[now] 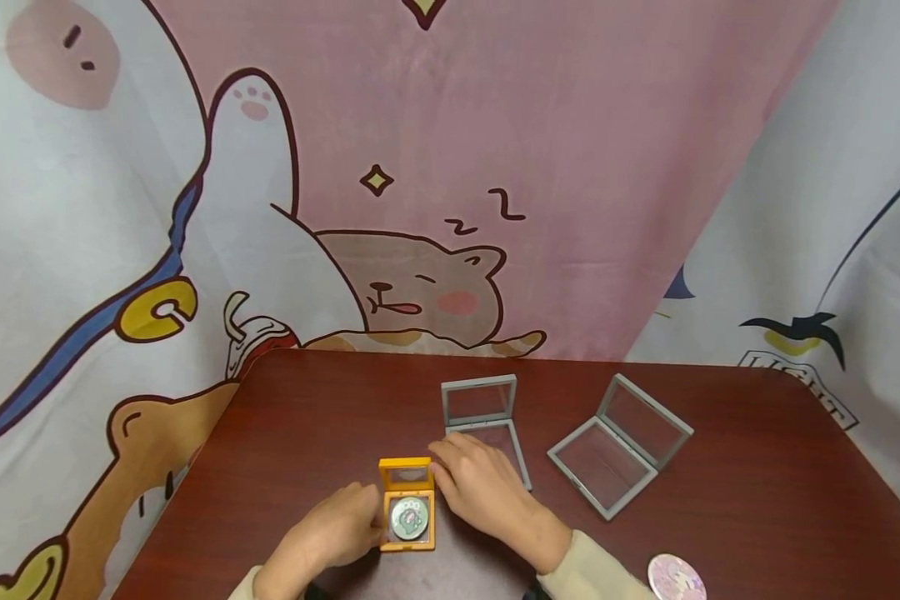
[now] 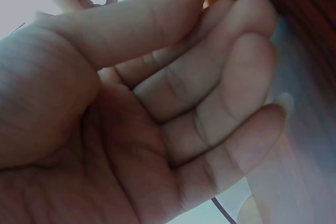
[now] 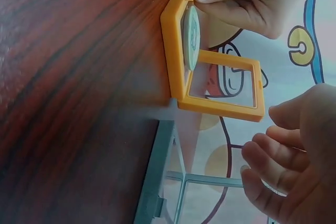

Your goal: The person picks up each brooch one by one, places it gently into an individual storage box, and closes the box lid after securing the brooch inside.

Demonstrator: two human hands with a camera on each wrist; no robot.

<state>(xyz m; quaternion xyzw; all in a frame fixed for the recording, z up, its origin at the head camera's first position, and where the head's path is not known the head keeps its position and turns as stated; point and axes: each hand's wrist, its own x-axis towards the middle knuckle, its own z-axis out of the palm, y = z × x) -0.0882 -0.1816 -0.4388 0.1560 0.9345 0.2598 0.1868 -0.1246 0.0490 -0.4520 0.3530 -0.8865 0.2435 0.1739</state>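
A small yellow-orange display case (image 1: 408, 547) sits on the table with its clear-windowed lid raised. A round pale green badge (image 1: 409, 518) with a printed figure lies inside. My left hand (image 1: 345, 523) pinches the case's left side near its front edge, with thumb and curled index finger; in the left wrist view, the yellow corner shows at the thumb tip. Beside the raised lid is my right hand (image 1: 487, 483), its fingers loosely bent. In the right wrist view, a small gap separates the right thumb from the lid (image 3: 226, 109), and nothing is held.
Partly behind my right hand stands a grey clear-windowed case (image 1: 480, 382), lid up. Farther right is another opened grey case (image 1: 633, 497). A round pink badge (image 1: 677, 577) lies near the front right. A cartoon-printed cloth (image 1: 570, 167) hangs behind the brown table (image 1: 330, 400).
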